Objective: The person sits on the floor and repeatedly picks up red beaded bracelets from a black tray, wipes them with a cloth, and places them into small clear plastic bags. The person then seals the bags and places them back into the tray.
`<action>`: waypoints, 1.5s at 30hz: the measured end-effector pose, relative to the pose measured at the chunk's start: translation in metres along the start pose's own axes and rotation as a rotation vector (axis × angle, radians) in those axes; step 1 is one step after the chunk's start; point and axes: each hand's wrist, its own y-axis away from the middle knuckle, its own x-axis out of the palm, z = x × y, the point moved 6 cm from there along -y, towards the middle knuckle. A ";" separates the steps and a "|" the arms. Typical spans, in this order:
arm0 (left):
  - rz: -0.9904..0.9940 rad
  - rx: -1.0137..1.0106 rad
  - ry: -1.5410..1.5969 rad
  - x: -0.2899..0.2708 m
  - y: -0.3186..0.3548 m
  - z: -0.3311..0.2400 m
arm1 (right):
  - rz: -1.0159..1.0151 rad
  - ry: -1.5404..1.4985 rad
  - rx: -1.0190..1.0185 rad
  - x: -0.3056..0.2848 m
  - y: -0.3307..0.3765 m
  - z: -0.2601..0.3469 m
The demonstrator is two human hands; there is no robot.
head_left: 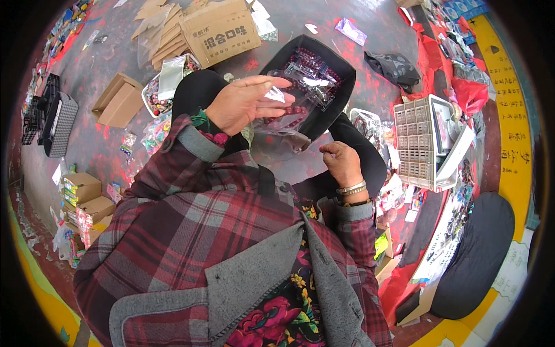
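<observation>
My left hand [240, 105] is held out palm up, its fingers stretched toward a black box. A small shiny, whitish piece [275, 94] shows against those fingers; whether it is gripped I cannot tell. Just beneath the fingertips is a clear plastic bag [289, 123] with dark red beads in it, at the near left side of the black box [342, 104]. Inside the box lie several dark red bead strings [309, 63] in clear wrapping. My right hand [345, 166], with bracelets at the wrist, is closed near my right knee. Thumb and forefinger are pressed together, and anything between them is too small to make out.
Flattened cardboard and a printed carton [221, 33] lie at the far left, beside an open brown box [118, 99]. A white basket of small goods [151, 98] stands by my left knee. On the right are a white plastic crate [413, 141] and a dark bag [393, 69].
</observation>
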 end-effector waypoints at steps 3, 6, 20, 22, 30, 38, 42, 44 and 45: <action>0.008 0.005 -0.012 0.002 -0.002 0.002 | -0.001 -0.024 0.035 0.010 0.001 -0.010; 0.012 0.005 -0.016 0.001 -0.002 0.003 | 0.084 0.036 0.149 0.019 0.000 -0.015; 0.011 -0.029 -0.031 0.004 -0.003 0.010 | 0.173 0.091 0.228 0.038 0.006 -0.046; 0.004 -0.034 -0.030 0.005 -0.002 0.010 | 0.187 0.135 0.247 0.033 0.003 -0.042; 0.008 -0.045 -0.039 0.004 -0.002 0.013 | 0.023 -0.282 0.099 0.035 0.003 -0.022; 0.002 -0.049 -0.036 0.003 -0.002 0.013 | 0.303 -0.073 0.284 0.047 0.001 -0.028; -0.004 -0.049 -0.037 0.004 -0.001 0.012 | 0.070 -0.173 0.221 0.041 0.004 -0.011; -0.001 -0.048 -0.036 0.005 -0.002 0.011 | -0.015 -0.154 0.102 0.040 0.004 -0.012; 0.002 -0.048 -0.033 0.005 -0.002 0.012 | -0.061 -0.122 -0.004 0.045 0.005 -0.023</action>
